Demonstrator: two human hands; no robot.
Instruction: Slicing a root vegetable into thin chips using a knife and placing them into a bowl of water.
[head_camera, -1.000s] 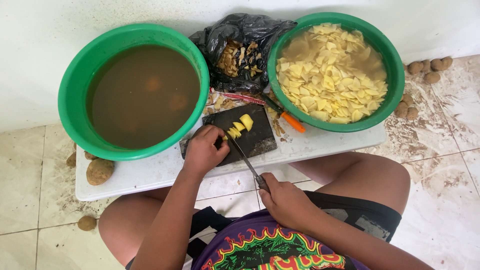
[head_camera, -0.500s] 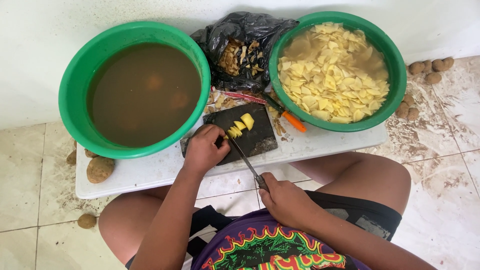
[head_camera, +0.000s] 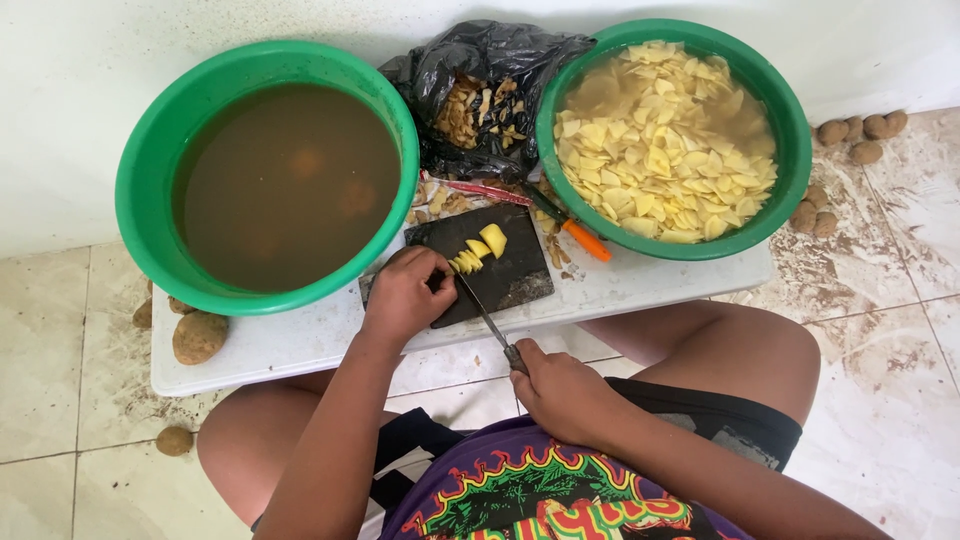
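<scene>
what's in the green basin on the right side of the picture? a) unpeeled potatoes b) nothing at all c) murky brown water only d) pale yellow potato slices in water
d: the right green basin is heaped with pale yellow potato slices lying in cloudy water, while the murky brown water fills the left green basin.

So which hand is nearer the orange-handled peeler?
Left. The left hand rests on the cutting board beside the peeler; the right hand grips the knife below the table edge.
</scene>
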